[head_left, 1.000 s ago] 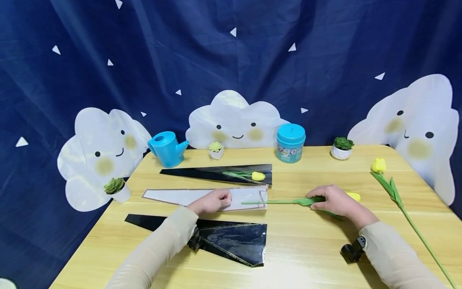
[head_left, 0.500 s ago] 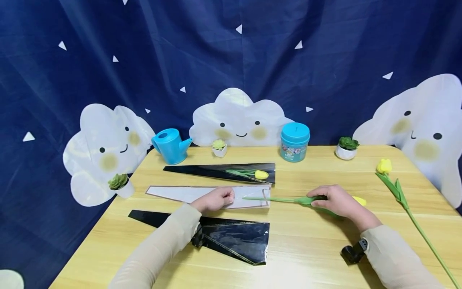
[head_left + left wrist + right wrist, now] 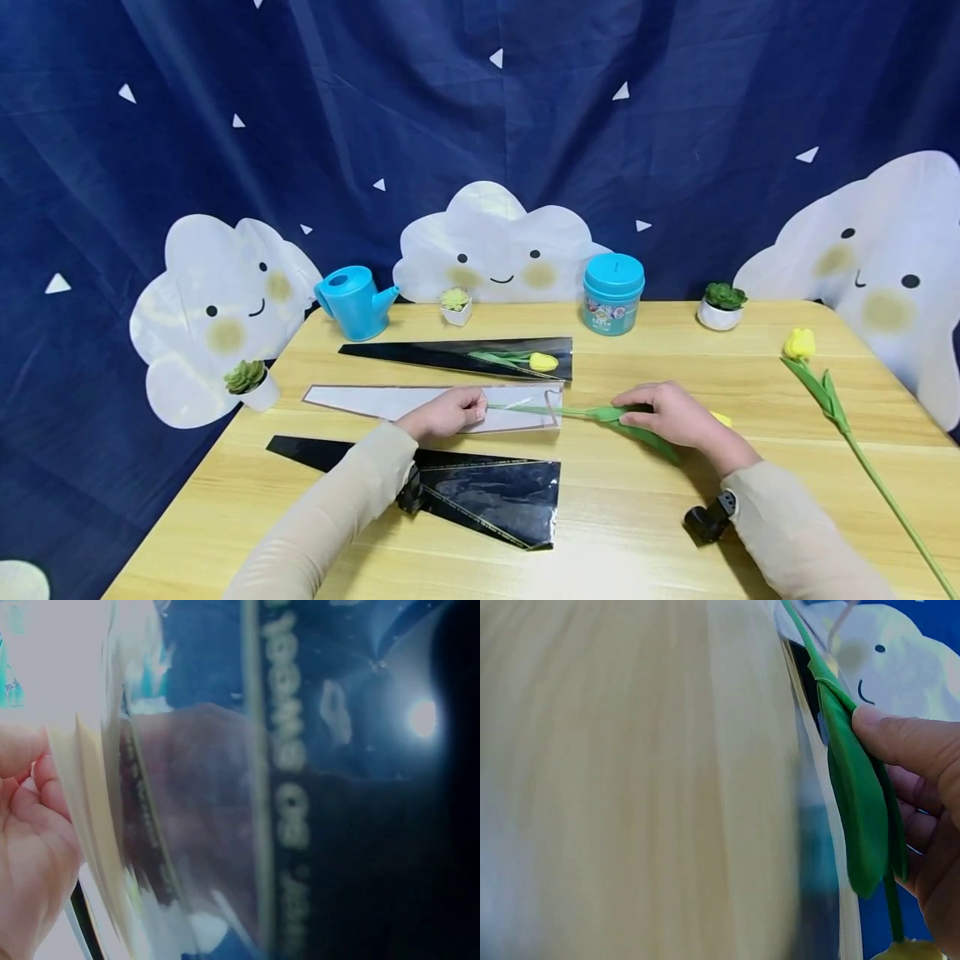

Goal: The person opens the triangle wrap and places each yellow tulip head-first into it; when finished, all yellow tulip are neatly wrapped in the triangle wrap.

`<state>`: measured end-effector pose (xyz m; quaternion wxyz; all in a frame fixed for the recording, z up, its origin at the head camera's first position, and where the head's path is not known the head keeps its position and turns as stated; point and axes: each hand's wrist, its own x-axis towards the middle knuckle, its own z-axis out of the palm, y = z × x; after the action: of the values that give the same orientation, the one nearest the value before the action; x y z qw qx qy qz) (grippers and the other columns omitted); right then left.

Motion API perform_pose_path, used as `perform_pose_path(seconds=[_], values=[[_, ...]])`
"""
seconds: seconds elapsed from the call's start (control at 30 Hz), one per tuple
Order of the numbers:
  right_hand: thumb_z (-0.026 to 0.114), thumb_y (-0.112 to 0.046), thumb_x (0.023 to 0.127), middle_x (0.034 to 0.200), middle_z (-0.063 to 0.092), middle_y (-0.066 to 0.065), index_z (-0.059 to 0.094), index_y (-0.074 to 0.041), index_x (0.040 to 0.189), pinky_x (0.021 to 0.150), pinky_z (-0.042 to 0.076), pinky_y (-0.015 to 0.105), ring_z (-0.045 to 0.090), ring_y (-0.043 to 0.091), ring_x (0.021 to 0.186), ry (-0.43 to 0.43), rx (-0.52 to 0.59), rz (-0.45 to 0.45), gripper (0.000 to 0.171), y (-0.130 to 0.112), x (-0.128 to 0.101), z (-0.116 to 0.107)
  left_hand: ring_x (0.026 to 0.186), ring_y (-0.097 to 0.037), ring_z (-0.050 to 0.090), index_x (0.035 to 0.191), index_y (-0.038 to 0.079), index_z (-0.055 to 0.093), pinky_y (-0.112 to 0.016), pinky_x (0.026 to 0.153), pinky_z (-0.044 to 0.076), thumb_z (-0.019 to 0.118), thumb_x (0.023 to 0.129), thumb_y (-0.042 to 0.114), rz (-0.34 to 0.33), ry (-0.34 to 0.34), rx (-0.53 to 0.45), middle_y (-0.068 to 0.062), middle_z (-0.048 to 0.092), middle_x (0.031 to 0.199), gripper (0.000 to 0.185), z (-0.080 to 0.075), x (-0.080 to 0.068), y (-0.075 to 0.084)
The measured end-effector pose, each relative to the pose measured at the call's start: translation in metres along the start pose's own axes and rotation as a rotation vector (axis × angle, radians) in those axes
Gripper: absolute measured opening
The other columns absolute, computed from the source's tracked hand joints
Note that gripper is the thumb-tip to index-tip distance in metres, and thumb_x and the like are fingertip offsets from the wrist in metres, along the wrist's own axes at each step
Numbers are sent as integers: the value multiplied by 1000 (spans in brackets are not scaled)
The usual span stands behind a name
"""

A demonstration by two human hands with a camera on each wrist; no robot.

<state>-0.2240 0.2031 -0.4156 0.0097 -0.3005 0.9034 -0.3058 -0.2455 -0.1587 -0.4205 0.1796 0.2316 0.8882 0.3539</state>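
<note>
Lying flat on the wooden table (image 3: 675,350), a white paper sleeve (image 3: 390,402) is pinned near its wide mouth by the left hand (image 3: 444,414), whose curled fingers pinch the sleeve's upper layer. The right hand (image 3: 671,414), well apart from the left, grips a yellow tulip (image 3: 600,412) around its stem and leaves; the stem tip has entered the sleeve mouth and reaches almost to the left fingers, while the yellow bloom peeks out behind the right wrist. In the right wrist view the thumb (image 3: 900,742) presses on a green leaf (image 3: 859,802). In the left wrist view the fingers (image 3: 30,817) lie against the sleeve edge, beside glossy black film.

A black sleeve (image 3: 480,492) lies nearer the person, under the left forearm. Another black sleeve (image 3: 420,354), already holding a tulip, lies behind the white one. A loose tulip (image 3: 832,408) rests at the right edge. A blue watering can (image 3: 352,302), a teal jar (image 3: 613,293) and small potted plants (image 3: 718,305) line the back.
</note>
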Motion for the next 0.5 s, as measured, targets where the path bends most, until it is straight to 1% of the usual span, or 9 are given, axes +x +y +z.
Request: perform_pose_path(seconds=[0.17, 0.23, 0.3, 0.5], values=[[65, -15, 86, 104, 68, 8, 68, -5, 107, 83, 48, 44, 62, 27, 97, -7, -1, -7, 23, -2, 5, 5, 63, -14, 35, 80, 5, 46, -28, 66, 31, 46, 97, 8, 6, -14, -2, 0, 36, 68, 17, -1, 0, 0], [65, -13, 86, 103, 68, 8, 68, -4, 107, 83, 48, 44, 62, 27, 97, -5, 4, -5, 23, -2, 6, 6, 63, -14, 35, 79, 6, 45, -28, 66, 31, 47, 97, 9, -3, -16, -9, 0, 36, 68, 18, -1, 0, -1], [64, -12, 86, 103, 68, 8, 68, -5, 107, 83, 49, 43, 62, 26, 96, -6, 9, -8, 22, -2, 7, 8, 62, -15, 35, 79, 5, 45, -28, 66, 31, 47, 96, 9, -10, -9, -19, -1, 36, 69, 18, -1, 0, -1], [63, -13, 87, 100, 68, 7, 69, -4, 104, 81, 49, 42, 63, 25, 93, -9, 15, -49, 20, -3, 8, 10, 63, -14, 35, 79, 6, 45, -29, 66, 31, 47, 96, 10, -5, 20, 10, 0, 36, 69, 18, 2, -3, 1]])
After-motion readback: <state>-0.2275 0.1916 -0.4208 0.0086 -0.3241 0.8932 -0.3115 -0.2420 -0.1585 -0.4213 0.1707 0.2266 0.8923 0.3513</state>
